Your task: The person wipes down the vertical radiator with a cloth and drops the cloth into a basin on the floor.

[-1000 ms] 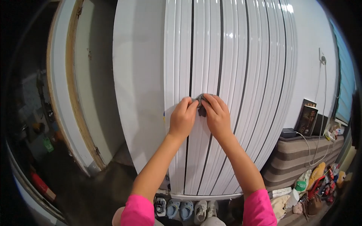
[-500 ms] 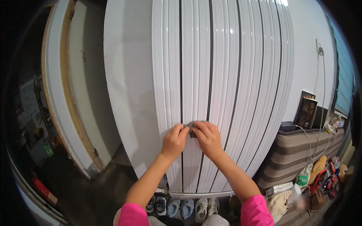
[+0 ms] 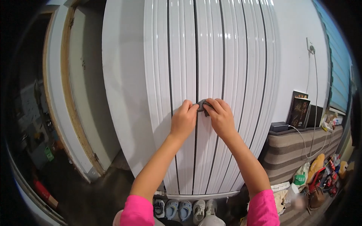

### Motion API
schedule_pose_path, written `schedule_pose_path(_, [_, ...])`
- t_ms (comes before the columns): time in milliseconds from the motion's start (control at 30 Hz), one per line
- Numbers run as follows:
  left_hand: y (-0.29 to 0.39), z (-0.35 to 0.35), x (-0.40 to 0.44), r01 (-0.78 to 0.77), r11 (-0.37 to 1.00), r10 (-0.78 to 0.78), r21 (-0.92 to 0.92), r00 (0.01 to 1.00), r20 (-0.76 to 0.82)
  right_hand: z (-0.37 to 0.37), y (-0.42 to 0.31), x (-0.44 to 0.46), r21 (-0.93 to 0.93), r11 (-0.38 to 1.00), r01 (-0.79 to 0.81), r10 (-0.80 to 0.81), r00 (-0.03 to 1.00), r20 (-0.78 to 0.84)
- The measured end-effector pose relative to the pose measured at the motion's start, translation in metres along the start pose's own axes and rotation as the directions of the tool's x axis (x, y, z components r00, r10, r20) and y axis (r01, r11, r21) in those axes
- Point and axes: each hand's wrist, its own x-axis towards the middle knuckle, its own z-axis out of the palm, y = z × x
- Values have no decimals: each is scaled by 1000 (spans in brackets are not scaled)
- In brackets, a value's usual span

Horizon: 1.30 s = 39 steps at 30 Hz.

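Both arms, in pink sleeves, reach forward to a tall white ribbed panel (image 3: 184, 56) with dark grooves running up it. A small dark grey cloth (image 3: 202, 106) is stretched between my hands, against the panel. My left hand (image 3: 184, 119) pinches its left end with thumb and fingers. On the other side, my right hand (image 3: 221, 116) grips the right end, fingers bent over the cloth. The part of the cloth under the fingers is hidden, and a short loose end hangs below my right fingertips.
Several shoes (image 3: 184, 210) stand in a row at the panel's foot. To the right is a striped padded seat (image 3: 286, 150) with books (image 3: 299, 112) and a dark box (image 3: 279, 127) on it. Bags and clutter (image 3: 320, 173) lie beyond. A door (image 3: 88, 83) is at the left.
Both hands have moved up the panel and slightly right, carrying the cloth with them. The view has shifted a little to the right.
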Motion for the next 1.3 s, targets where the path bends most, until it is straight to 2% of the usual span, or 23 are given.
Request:
schedule_pose_path(67, [-2,11,1,-21,1000,22,15,999,-35,11,5,-14,29,998,53,-52,998,-17])
schedule_pose_path(100, [-3,13,-5,-42,999,43,17,998,-38,8,-2,-18,79,997,17,-14,999,-37])
schedule_pose_path(300, [-6,13,-39,-98,995,97,32,995,29,23,-17,-57,53,998,-40,45,994,-98])
schedule_pose_path(500, [-3,14,-63,-95,995,95,0,994,56,26,-25,-87,63,997,-48,51,997,-52])
schedule_pose_path(600, [-1,13,-84,-87,996,90,-30,989,114,19,-30,-104,111,993,-33,30,999,28])
schedule_pose_path(700, [2,8,-108,-83,995,92,-47,966,242,7,-40,-120,173,985,-27,1,989,150])
schedule_pose_path(867, [12,2,-116,-80,994,101,-70,918,384,-13,-41,-135,235,972,15,-97,935,342])
schedule_pose_path(933, [18,1,-93,-87,992,116,-97,929,352,-22,-27,-122,231,971,57,-139,922,361])
schedule_pose_path(1000, [27,6,-57,-91,990,118,-110,953,278,-30,1,-94,140,988,67,-104,956,274])
schedule_pose_path(1133, [38,35,12,-74,992,83,-98,992,92,-43,39,-22,-54,996,-75,76,997,15])
schedule_pose_path(1200, [39,54,23,-54,996,58,-75,998,41,-36,47,-14,-61,996,-64,64,998,1])
schedule_pose_path(1300, [41,60,13,-142,990,143,-19,988,56,-25,47,-33,0,998,-69,69,994,-79])
